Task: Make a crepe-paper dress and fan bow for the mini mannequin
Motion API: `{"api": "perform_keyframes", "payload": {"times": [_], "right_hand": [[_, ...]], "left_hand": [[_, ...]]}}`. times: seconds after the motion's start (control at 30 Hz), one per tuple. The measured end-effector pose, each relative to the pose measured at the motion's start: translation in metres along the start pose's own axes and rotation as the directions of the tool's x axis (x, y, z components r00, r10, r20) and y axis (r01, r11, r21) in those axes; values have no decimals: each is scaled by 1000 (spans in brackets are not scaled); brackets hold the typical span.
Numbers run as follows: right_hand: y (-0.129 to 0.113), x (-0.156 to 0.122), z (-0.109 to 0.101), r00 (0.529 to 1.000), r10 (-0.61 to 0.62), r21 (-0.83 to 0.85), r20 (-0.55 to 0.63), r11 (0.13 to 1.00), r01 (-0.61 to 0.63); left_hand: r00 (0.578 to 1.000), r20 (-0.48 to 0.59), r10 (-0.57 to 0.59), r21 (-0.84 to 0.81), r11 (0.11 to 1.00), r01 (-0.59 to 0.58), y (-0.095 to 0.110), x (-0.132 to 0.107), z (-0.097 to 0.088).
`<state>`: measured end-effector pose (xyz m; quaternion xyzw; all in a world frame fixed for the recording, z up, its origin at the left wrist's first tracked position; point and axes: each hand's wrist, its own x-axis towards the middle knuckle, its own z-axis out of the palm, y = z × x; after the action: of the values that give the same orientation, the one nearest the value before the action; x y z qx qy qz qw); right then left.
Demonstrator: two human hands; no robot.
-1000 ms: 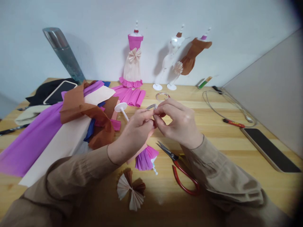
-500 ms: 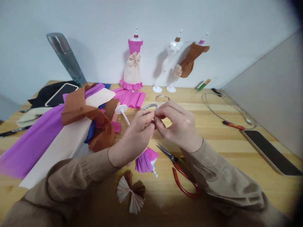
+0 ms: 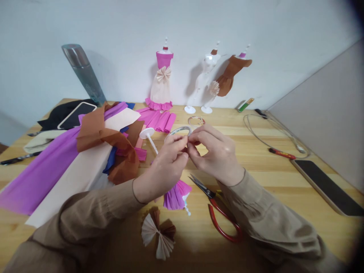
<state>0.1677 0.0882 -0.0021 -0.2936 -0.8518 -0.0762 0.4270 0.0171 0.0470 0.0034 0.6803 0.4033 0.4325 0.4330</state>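
The left hand (image 3: 162, 167) grips a ring-shaped roll of pale tape (image 3: 181, 130) above the light wooden bench (image 3: 253, 151), apparently steadying it while the right hand (image 3: 216, 155) pinches its edge; red-handled metal scissors (image 3: 211, 194) lie near, seemingly for easy reach.

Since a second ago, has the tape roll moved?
Yes: against the thin ring, the tape roll now reaches farther left, with more of it visible.

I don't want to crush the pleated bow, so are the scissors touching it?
Apart. The head view shows the scissors lying to the right of the bow, with tabletop visible all the way between them.
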Motion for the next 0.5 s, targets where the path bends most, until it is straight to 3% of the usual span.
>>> {"api": "perform_keyframes", "payload": {"times": [0.5], "right_hand": [[4, 1, -1, 995, 98, 153, 28, 983, -101]], "left_hand": [[999, 13, -39, -11, 999, 40, 4, 2, -2]]}}
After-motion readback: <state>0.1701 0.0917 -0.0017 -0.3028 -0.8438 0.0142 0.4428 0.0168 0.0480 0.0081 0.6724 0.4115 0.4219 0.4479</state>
